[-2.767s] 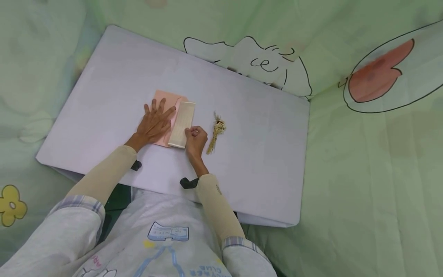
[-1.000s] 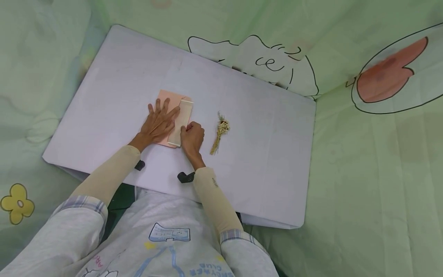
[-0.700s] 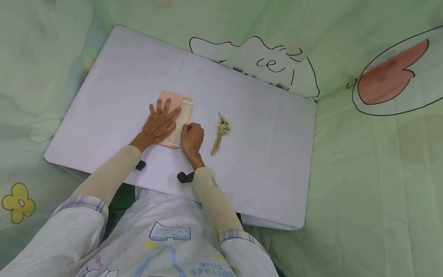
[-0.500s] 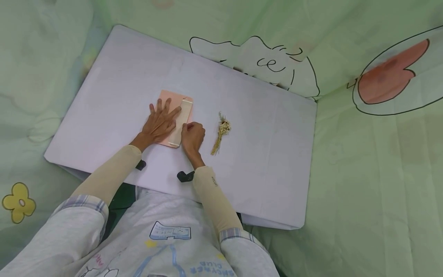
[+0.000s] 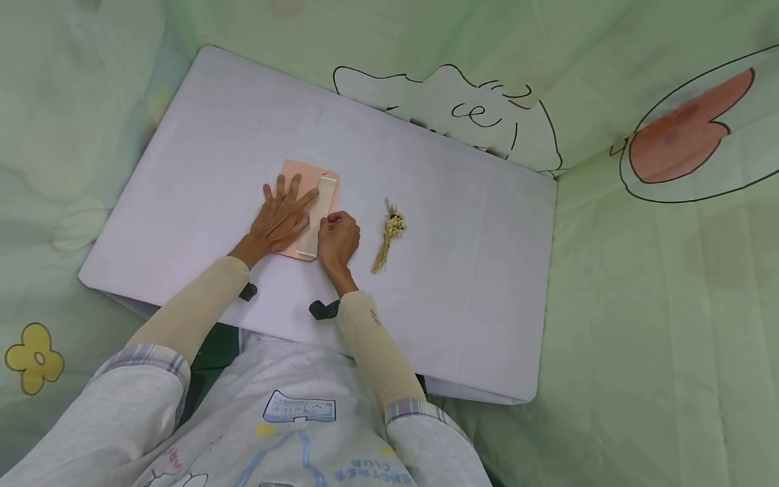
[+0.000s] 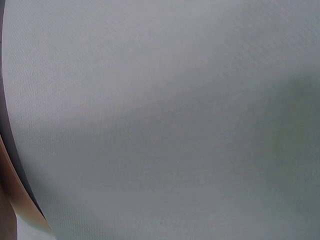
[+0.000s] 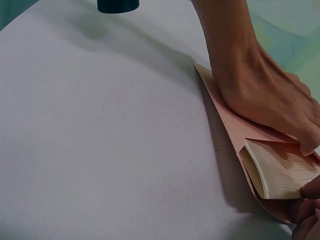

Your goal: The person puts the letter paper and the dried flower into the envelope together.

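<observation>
Spread flat, my left hand rests on a pink envelope in the head view. A cream, lined folded paper lies along the envelope's right part, its left side tucked under the pink edge. My right hand pinches the paper's right edge between thumb and curled fingers. The right wrist view shows the folded paper in several layers at the envelope's mouth, with the left hand pressing behind it. Most of the envelope is hidden under the left palm. The left wrist view shows mainly pale surface.
A small bunch of dried flowers lies right of the right hand on the white table. Black wrist-camera parts stick out by the wrists. Green printed cloth surrounds the table.
Since the oldest frame, my right hand has moved left with the folded paper, and a narrower strip of it shows over the envelope. My left hand stays spread on the envelope.
</observation>
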`<action>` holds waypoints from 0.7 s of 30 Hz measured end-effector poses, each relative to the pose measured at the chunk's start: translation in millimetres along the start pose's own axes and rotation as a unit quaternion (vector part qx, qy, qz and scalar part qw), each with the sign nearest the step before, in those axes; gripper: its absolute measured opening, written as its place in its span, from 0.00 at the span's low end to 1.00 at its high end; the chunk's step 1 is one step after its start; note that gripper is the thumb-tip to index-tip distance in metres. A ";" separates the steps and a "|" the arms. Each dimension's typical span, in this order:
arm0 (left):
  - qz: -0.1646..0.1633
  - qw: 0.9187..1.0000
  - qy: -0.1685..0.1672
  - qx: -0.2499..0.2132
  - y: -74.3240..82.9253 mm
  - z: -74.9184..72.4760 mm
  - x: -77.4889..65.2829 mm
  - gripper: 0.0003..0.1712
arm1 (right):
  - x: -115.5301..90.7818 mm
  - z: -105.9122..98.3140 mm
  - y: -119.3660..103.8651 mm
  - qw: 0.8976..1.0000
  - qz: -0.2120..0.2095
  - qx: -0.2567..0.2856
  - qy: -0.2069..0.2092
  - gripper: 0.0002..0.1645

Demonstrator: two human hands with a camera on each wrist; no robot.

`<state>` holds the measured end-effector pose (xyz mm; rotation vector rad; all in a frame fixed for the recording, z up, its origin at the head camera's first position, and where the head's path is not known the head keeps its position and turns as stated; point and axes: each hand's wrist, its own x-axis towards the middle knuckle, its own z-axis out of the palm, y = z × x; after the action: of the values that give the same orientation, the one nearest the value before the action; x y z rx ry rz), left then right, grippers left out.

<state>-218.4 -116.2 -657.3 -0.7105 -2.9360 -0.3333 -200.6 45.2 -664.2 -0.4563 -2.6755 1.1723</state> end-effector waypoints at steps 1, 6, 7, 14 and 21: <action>0.001 1.000 0.003 0.002 -0.2 0.3 -0.3 0.35 | -2.1 -4.9 -5.5 1.000 -0.002 0.005 -0.002 0.05; 0.006 1.000 0.017 0.003 -0.9 1.6 -0.7 0.35 | -10.7 -25.4 -31.3 1.000 0.004 -0.001 -0.017 0.06; 0.005 1.000 0.018 -0.001 -1.1 2.0 -0.5 0.35 | -11.4 -26.0 -32.9 1.000 0.006 -0.004 -0.018 0.06; -0.005 1.000 0.011 -0.018 -0.9 2.6 0.1 0.35 | -6.5 -14.3 -26.4 1.000 0.014 -0.004 -0.014 0.06; -0.005 1.000 0.011 -0.017 -1.6 2.5 0.3 0.35 | 5.1 17.0 0.7 1.000 -0.003 -0.015 -0.004 0.08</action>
<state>-219.6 -116.8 -659.9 -0.6936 -2.9213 -0.3903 -210.1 35.8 -675.9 -0.4476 -2.7024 1.1371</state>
